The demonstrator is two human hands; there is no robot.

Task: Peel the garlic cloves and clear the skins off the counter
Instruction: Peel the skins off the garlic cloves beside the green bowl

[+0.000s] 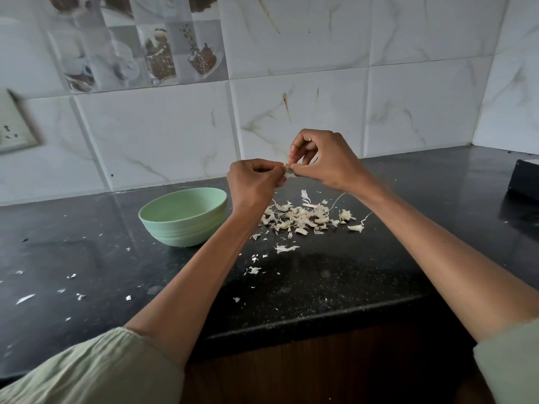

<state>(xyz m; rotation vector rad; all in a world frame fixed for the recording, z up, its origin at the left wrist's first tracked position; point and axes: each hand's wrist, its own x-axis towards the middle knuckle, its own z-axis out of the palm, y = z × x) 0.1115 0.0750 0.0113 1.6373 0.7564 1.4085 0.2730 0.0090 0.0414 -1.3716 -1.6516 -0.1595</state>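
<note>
Both hands are raised above the black counter (320, 281), meeting at a small pale garlic clove (289, 172). My left hand (253, 182) pinches the clove from the left with curled fingers. My right hand (323, 158) pinches it from the right, thumb and fingertips at its skin. Most of the clove is hidden by the fingers. Below the hands lies a pile of white garlic skins (303, 218) on the counter. A pale green bowl (183, 218) stands to the left of the pile; its inside is not visible.
Small skin flakes (77, 295) are scattered across the left and front of the counter. A dark box (525, 179) sits at the far right. A tiled wall (163, 135) backs the counter, with a wall socket (13, 126) at the left. The counter's front edge runs below my forearms.
</note>
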